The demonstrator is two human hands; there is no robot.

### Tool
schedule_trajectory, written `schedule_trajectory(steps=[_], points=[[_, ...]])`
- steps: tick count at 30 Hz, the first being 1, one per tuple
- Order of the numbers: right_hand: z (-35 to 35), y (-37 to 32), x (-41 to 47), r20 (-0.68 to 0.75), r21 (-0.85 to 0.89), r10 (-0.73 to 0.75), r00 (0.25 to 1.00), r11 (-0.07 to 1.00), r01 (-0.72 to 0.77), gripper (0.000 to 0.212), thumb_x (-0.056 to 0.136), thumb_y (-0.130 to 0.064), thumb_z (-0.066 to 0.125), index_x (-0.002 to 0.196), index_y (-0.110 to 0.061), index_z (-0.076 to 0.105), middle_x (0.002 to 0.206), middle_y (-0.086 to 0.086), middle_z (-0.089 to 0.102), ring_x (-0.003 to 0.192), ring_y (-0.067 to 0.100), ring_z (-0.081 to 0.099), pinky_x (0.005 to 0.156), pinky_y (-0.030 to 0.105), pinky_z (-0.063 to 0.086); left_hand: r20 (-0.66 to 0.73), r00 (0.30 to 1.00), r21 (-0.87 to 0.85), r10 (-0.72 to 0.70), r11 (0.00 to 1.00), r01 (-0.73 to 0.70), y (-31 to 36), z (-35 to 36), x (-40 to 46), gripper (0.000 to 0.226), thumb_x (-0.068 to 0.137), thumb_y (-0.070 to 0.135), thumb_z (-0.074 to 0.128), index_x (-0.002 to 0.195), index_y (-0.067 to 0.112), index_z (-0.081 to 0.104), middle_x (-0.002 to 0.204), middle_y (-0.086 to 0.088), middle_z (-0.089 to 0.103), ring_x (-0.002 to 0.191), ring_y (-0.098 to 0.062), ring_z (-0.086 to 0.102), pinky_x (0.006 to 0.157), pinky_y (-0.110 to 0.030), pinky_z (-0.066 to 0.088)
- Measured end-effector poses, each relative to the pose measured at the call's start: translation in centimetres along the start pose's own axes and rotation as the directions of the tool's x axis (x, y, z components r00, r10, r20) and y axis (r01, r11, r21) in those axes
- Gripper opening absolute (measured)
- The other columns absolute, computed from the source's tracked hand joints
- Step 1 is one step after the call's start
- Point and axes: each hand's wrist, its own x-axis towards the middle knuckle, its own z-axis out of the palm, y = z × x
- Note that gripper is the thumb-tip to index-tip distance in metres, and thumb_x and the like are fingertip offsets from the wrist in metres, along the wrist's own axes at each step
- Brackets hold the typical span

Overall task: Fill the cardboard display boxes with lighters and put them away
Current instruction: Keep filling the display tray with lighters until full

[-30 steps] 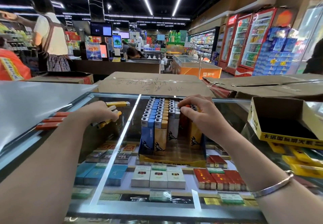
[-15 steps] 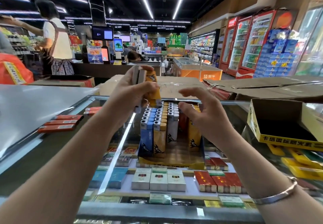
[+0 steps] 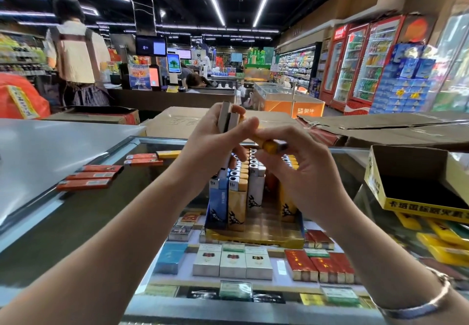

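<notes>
Both hands meet above the half-filled display box [image 3: 253, 238] mid-counter.
Left hand [image 3: 215, 142] grips several lighters [image 3: 228, 119]; right hand [image 3: 291, 162] pinches a yellow lighter [image 3: 270, 145]. An empty yellow box [image 3: 411, 197] sits at the counter's right edge.

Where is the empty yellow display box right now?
In the head view, the empty yellow box sits at the right edge on the glass counter, right of the half-filled box of lighters, beyond the right hand.

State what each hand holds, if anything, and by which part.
Left hand grips a small bunch of lighters around their middles. Right hand pinches one yellow lighter by its body, near the end.
</notes>
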Motion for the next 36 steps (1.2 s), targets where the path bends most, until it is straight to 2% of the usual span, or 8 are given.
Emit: schedule_trajectory(steps=[3, 5, 9, 11, 16, 22, 28, 36], points=[[-1.0, -0.4, 0.5, -0.096, 0.17, 0.116, 0.989, 0.981, -0.098, 0.012, 0.084, -0.016, 0.061, 0.092, -0.025, 0.063, 0.074, -0.001, 0.065, 0.064, 0.021, 0.061, 0.06, 0.03, 0.052, -0.024, 0.999, -0.01, 0.045, 0.999, -0.046, 0.0, -0.1, -0.1, 0.033, 0.077, 0.037, 0.061, 0.102, 0.017, 0.05, 0.065, 0.001, 0.063, 0.045, -0.006, 0.049, 0.04, -0.018, 0.04], [-2.3, -0.5, 0.9, -0.159, 0.293, 0.221, 0.962, 0.941, -0.168, 0.009, 0.084, -0.016, 0.057, 0.085, -0.022, 0.063, 0.067, 0.002, 0.063, 0.057, 0.02, 0.057, 0.052, 0.027, 0.05, -0.064, 0.994, 0.05, 0.086, 0.995, -0.083, -0.1, -0.3, -0.1, 0.029, 0.08, 0.034, 0.061, 0.1, 0.018, 0.05, 0.062, 0.0, 0.054, 0.044, -0.005, 0.047, 0.041, -0.017, 0.041], [-4.3, 0.1, 1.2, -0.058, 0.418, 0.453, 0.889, 0.82, -0.391, 0.017, 0.085, -0.014, 0.06, 0.07, -0.023, 0.063, 0.06, 0.0, 0.058, 0.05, 0.014, 0.047, 0.042, 0.024, 0.038, -0.105, 0.984, 0.133, 0.143, 0.983, -0.129, -0.3, -0.6, 0.1, 0.021, 0.083, 0.031, 0.061, 0.094, 0.018, 0.048, 0.061, 0.0, 0.044, 0.046, -0.006, 0.045, 0.042, -0.017, 0.041], [-4.9, 0.3, 1.3, 0.051, 0.353, 0.459, 0.887, 0.823, -0.446, 0.007, 0.079, -0.012, 0.061, 0.079, -0.019, 0.059, 0.06, 0.0, 0.058, 0.047, 0.014, 0.046, 0.04, 0.024, 0.036, -0.113, 0.98, 0.191, 0.163, 0.972, -0.139, -0.4, -0.6, 0.1, 0.026, 0.078, 0.037, 0.061, 0.092, 0.02, 0.048, 0.063, 0.0, 0.043, 0.051, -0.012, 0.044, 0.046, -0.02, 0.042], [-5.8, 0.3, 1.4, 0.232, 0.26, 0.383, 0.894, 0.862, -0.436, 0.028, 0.064, -0.009, 0.067, 0.088, -0.01, 0.053, 0.065, 0.004, 0.062, 0.045, 0.012, 0.051, 0.039, 0.022, 0.043, -0.091, 0.964, 0.373, 0.252, 0.906, -0.201, -0.9, -0.8, 0.2, 0.026, 0.082, 0.035, 0.062, 0.095, 0.017, 0.049, 0.064, 0.001, 0.043, 0.054, -0.014, 0.042, 0.05, -0.03, 0.042], [-5.3, 0.0, 1.2, 0.361, -0.069, 0.371, 0.856, 0.926, -0.372, 0.022, 0.072, 0.002, 0.071, 0.084, -0.016, 0.064, 0.071, -0.005, 0.065, 0.055, 0.005, 0.057, 0.051, 0.013, 0.046, -0.079, 0.944, 0.486, 0.319, 0.84, -0.243, -1.6, -0.7, 0.4, 0.03, 0.081, 0.036, 0.066, 0.096, 0.016, 0.051, 0.055, 0.017, 0.046, 0.048, -0.003, 0.041, 0.048, -0.014, 0.037], [-4.5, -0.2, 0.8, 0.453, -0.395, 0.404, 0.795, 0.89, -0.227, 0.024, 0.075, -0.007, 0.075, 0.078, -0.025, 0.06, 0.078, -0.013, 0.051, 0.071, -0.007, 0.048, 0.065, 0.005, 0.037, -0.041, 0.931, 0.546, 0.363, 0.788, -0.284, -1.8, -0.4, 0.3, 0.029, 0.079, 0.036, 0.067, 0.094, 0.017, 0.051, 0.057, 0.013, 0.042, 0.048, -0.002, 0.042, 0.047, -0.01, 0.034], [-4.3, -0.3, 0.8, 0.446, -0.532, 0.471, 0.761, 0.823, -0.197, 0.025, 0.075, -0.017, 0.075, 0.072, -0.031, 0.055, 0.076, -0.01, 0.048, 0.07, 0.006, 0.044, 0.06, 0.025, 0.034, -0.039, 0.936, 0.527, 0.349, 0.803, -0.278, -1.8, -0.5, 0.2, 0.029, 0.08, 0.038, 0.066, 0.094, 0.018, 0.051, 0.055, 0.02, 0.045, 0.048, -0.001, 0.042, 0.047, -0.009, 0.033]])
